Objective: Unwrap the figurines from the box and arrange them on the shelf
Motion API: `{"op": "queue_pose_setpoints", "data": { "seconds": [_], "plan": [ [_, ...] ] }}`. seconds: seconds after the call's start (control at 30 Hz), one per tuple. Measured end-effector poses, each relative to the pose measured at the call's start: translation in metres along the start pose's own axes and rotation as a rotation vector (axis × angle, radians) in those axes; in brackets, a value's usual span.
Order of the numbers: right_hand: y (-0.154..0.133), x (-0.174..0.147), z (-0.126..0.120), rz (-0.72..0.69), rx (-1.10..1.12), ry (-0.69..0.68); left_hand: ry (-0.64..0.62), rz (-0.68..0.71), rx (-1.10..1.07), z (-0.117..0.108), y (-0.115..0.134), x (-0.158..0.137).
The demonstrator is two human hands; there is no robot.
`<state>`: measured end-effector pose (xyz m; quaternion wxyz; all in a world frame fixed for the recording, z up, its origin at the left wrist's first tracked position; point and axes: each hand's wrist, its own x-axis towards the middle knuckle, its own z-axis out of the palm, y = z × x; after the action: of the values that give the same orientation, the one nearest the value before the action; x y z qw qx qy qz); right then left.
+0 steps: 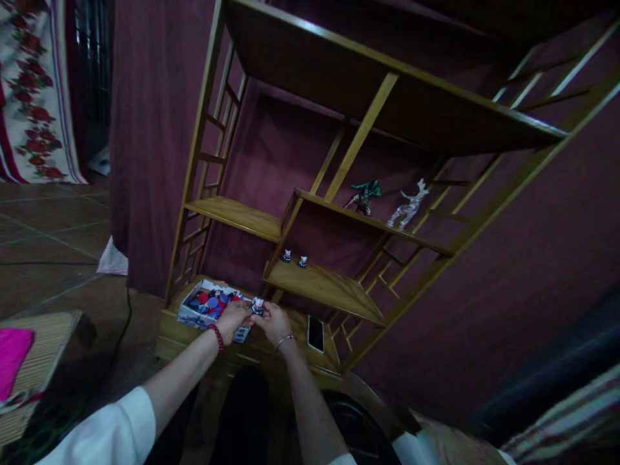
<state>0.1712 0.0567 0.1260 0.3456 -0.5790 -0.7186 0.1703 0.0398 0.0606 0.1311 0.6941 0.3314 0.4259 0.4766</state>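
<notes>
A small white-and-dark figurine (258,306) is held upright between my two hands, low in front of the shelf unit. My left hand (234,319), with a red bead bracelet at the wrist, grips its left side with the fingertips. From the right, my right hand (276,323), wearing a metal bangle, pinches it too. Just left of the hands, an open box (191,319) holds several red, blue and purple pieces; my left hand covers part of its right end. Two similar figurines, one left (287,256) and one right (303,261), stand on the shelf above.
The wooden shelf unit (242,219) has stepped boards and lattice sides. On a higher board stand a green-caped figure (364,197) and a clear deer figurine (409,205). A phone (316,334) lies right of my hands. A woven-top stool (48,361) with pink cloth is at left.
</notes>
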Motion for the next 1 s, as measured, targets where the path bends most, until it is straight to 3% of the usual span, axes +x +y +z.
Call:
{"op": "queue_pose_setpoints", "data": {
  "seconds": [0.23, 0.5, 0.77, 1.0],
  "plan": [
    [-0.012, -0.02, -0.039, 0.014, -0.068, 0.031, -0.006, 0.013, 0.02, 0.028, 0.004, -0.016],
    [-0.008, -0.028, -0.086, 0.037, -0.208, 0.081, -0.048, 0.038, 0.132, 0.072, 0.011, -0.013],
    [0.017, -0.01, -0.125, 0.064, -0.255, 0.126, -0.135, 0.101, 0.219, 0.116, 0.02, 0.001],
    [0.034, 0.014, -0.147, 0.093, -0.264, 0.14, -0.167, 0.157, 0.302, 0.142, 0.022, 0.029]
  ]
}}
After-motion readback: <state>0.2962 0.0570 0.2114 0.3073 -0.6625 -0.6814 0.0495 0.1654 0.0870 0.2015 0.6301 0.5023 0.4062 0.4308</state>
